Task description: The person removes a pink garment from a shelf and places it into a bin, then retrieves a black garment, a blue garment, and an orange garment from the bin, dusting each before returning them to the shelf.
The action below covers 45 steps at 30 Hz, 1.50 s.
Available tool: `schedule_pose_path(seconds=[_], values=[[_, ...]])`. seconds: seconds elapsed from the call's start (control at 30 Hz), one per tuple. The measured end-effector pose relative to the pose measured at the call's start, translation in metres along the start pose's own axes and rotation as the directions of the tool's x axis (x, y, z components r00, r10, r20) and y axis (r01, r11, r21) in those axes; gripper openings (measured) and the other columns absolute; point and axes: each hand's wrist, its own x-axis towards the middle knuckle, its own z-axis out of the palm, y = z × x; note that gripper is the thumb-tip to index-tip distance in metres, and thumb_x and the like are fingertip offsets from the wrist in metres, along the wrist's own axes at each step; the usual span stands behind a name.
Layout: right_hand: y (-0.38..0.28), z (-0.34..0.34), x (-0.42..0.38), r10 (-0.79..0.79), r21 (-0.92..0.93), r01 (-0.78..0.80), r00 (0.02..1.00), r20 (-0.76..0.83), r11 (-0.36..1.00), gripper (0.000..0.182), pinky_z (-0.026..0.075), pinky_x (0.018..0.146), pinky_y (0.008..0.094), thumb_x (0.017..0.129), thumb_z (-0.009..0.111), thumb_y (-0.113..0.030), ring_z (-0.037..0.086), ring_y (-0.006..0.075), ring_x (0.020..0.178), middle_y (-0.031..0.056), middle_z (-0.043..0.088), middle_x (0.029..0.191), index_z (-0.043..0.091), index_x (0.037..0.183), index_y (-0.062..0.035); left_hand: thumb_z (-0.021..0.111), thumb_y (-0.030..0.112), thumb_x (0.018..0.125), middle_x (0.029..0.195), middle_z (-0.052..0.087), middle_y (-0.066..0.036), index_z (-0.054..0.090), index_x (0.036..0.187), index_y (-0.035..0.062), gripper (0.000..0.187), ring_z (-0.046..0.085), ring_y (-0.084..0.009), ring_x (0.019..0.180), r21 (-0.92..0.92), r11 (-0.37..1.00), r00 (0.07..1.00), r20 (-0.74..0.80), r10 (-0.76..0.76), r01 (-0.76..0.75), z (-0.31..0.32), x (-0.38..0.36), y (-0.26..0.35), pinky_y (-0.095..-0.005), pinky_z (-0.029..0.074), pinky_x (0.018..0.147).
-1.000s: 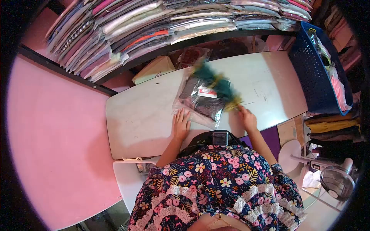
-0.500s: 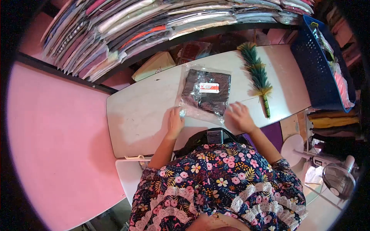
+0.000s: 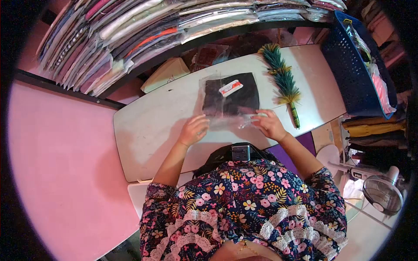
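A dark folded cloth item [image 3: 244, 98] lies inside a clear plastic bag [image 3: 226, 122] on the white table, with a white and red label [image 3: 231, 88] on it. My left hand [image 3: 194, 130] pinches the near left corner of the bag. At the near right corner, my right hand [image 3: 271, 125] has its fingers closed on the plastic too. The near end of the bag stretches between both hands and looks smeared by motion.
A green feathery duster [image 3: 282, 78] lies on the white table [image 3: 150, 126] to the right. Beyond it stands a blue perforated basket [image 3: 352, 65] with packets in it. Bagged garments [image 3: 143, 26] fill the shelf at the back. A fan [image 3: 381, 195] is at right.
Both hands have closed on the bag's near corners, the right one having been open and moving. The label now sits tilted and the bag's near edge is lifted and blurred.
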Motion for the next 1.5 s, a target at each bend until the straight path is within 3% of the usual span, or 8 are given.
schedule_pose_path(seconds=[0.33,0.5,0.93,1.03,1.2,1.3,1.43,1.5], values=[[0.027,0.032,-0.051,-0.074,-0.142,0.110,0.968,0.240,0.984,0.031,0.041,0.094,0.0408,0.076,0.054,-0.011,0.053,0.0275,0.112,0.0068,0.060,0.116,0.062,0.106,-0.0107,0.063,0.009,0.077,0.113,0.061,-0.007,0.064,0.098,0.0097,0.021,0.055,-0.0267,0.110,0.058,0.993,0.976,0.198,0.094,-0.107,0.041,-0.023,-0.018,-0.0417,0.041,0.098],[0.030,0.047,-0.028,0.642,0.241,-0.625,0.767,0.010,0.743,0.017,0.051,0.069,0.0353,0.085,0.053,-0.007,0.066,0.0264,0.074,0.0118,0.067,0.078,0.062,0.100,-0.0073,0.060,0.009,0.082,0.097,0.063,-0.011,0.063,0.094,0.0067,0.013,0.061,-0.0296,0.091,-0.108,0.939,0.945,0.059,-0.321,0.326,0.040,0.004,-0.014,-0.0372,0.048,0.081],[0.033,0.039,0.007,0.803,0.101,-0.797,0.592,-0.068,0.595,0.024,0.048,0.061,0.0392,0.081,0.051,-0.001,0.063,0.0281,0.066,0.0086,0.065,0.072,0.058,0.103,-0.0065,0.068,0.011,0.078,0.081,0.064,-0.010,0.062,0.086,0.0064,0.011,0.064,-0.0264,0.072,-0.146,0.870,0.874,-0.058,-0.483,0.471,0.046,0.052,-0.029,-0.0355,0.050,0.063],[0.004,0.025,0.036,0.208,-0.356,-0.370,0.884,-0.418,0.858,0.033,0.046,0.074,0.0410,0.074,0.052,-0.001,0.061,0.0288,0.083,0.0088,0.064,0.087,0.057,0.105,-0.0077,0.073,0.015,0.074,0.078,0.065,-0.011,0.062,0.085,0.0066,0.018,0.065,-0.0238,0.069,-0.153,0.799,0.812,0.055,-0.581,0.582,0.051,0.060,-0.043,-0.0346,0.050,0.061],[-0.006,0.078,0.044,-0.181,-0.190,0.204,0.975,0.131,0.960,0.041,0.045,0.088,0.0385,0.081,0.047,-0.014,0.055,0.0265,0.105,0.0127,0.057,0.117,0.054,0.120,-0.0027,0.078,0.022,0.070,0.076,0.066,-0.012,0.061,0.083,0.0036,0.028,0.065,-0.0221,0.069,-0.168,0.704,0.723,0.114,-0.681,0.690,0.053,0.064,-0.052,-0.0327,0.050,0.062],[0.001,0.114,0.044,-0.013,-0.310,0.064,0.986,0.163,0.949,0.047,0.044,0.088,0.0381,0.083,0.047,-0.017,0.053,0.0258,0.108,0.0129,0.053,0.125,0.047,0.128,-0.0024,0.078,0.032,0.071,0.074,0.066,-0.013,0.061,0.088,-0.0003,0.040,0.066,-0.0241,0.073,0.067,0.729,0.732,-0.074,-0.677,0.681,0.068,0.046,-0.059,-0.0349,0.051,0.067],[-0.006,0.119,0.048,0.061,-0.371,0.005,0.984,0.166,0.929,0.061,0.041,0.086,0.0385,0.078,0.059,-0.030,0.050,0.0265,0.108,0.0125,0.049,0.125,0.043,0.131,-0.0039,0.069,0.032,0.080,0.086,0.067,-0.013,0.059,0.103,-0.0003,0.041,0.066,-0.0254,0.074,0.170,0.641,0.602,0.231,-0.765,0.749,0.049,0.067,-0.035,-0.0363,0.052,0.069],[-0.011,0.116,0.051,0.112,-0.391,-0.028,0.975,0.194,0.920,0.071,0.040,0.086,0.0386,0.073,0.066,-0.036,0.049,0.0255,0.107,0.0119,0.050,0.123,0.041,0.133,-0.0054,0.069,0.031,0.080,0.087,0.066,-0.012,0.060,0.102,0.0013,0.037,0.065,-0.0241,0.072,-0.150,0.456,0.478,0.348,-0.806,0.878,0.062,0.061,-0.055,-0.0360,0.052,0.065]])
